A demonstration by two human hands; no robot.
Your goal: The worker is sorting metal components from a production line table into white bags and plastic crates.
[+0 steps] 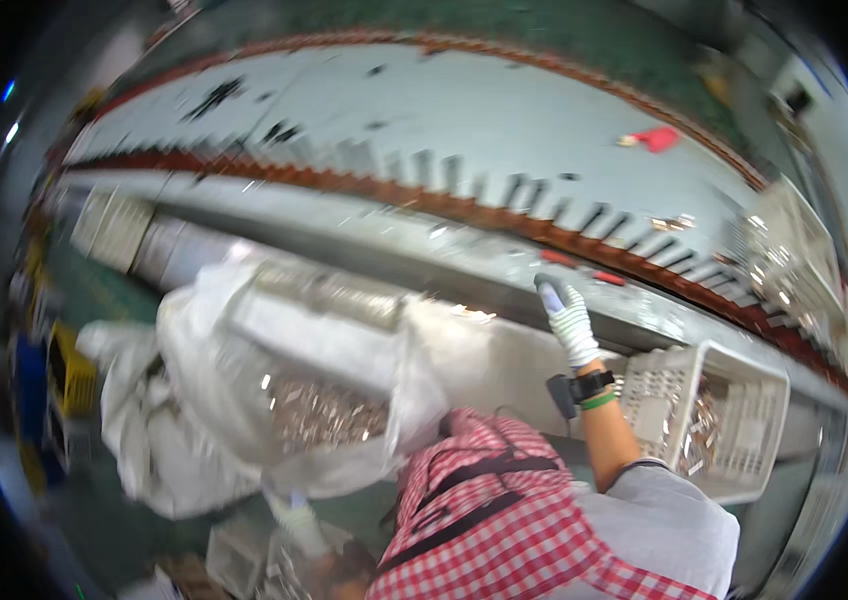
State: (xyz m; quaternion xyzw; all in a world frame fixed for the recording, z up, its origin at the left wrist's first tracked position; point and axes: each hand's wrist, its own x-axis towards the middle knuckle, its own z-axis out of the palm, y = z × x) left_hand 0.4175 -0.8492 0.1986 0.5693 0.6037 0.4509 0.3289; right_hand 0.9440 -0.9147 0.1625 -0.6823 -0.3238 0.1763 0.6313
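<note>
My right hand [570, 318], in a striped white glove with dark fingertips, is over the near edge of the long metal bench [424, 235]. Its fingers look stretched out, somewhat blurred, and nothing shows in them. Low on the left, my left hand [296, 518] wears a pale glove and is beside the bottom of a large white bag [204, 340]; blur hides its fingers. Inside the open bag lies a heap of small shiny metal pieces [329, 412]. Right of my right forearm stands a white plastic basket [759, 425] holding more metal pieces [701, 430].
A reddish rail [344, 183] with upright dark pegs runs along the bench. Red-handled items [609, 278] lie near it, and a red object [656, 138] is farther back. Another white basket [794, 235] sits at far right. Clear bins [237, 555] stand near my left hand; a yellow crate [74, 368] is left.
</note>
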